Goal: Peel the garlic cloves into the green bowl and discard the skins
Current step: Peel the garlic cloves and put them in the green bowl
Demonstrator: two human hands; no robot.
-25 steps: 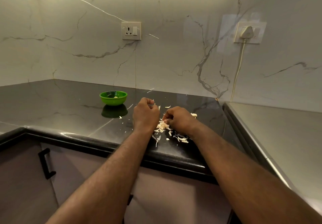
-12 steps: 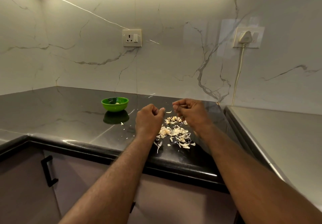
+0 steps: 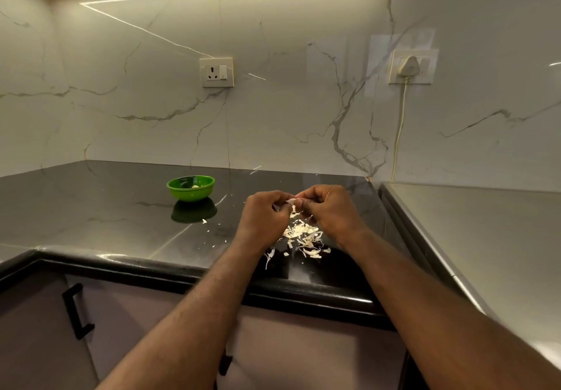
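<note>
Both hands, the left hand [image 3: 267, 216] and the right hand [image 3: 326, 210], are pinching a garlic clove [image 3: 290, 203] above a heap of skins [image 3: 303, 238] lying on the dark table [image 3: 106, 207]; the green bowl [image 3: 190, 188] is sitting well apart to their left.

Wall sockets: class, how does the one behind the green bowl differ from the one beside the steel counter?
The bowl-side socket is empty, its holes showing; the corner socket holds a white plug. No cord leaves the bowl-side socket; a white cord hangs from the corner socket. Both are pale plates on the marble wall.

Green bowl [image 3: 190, 188]; black countertop [image 3: 91, 207]; white veined wall [image 3: 288, 116].
</note>
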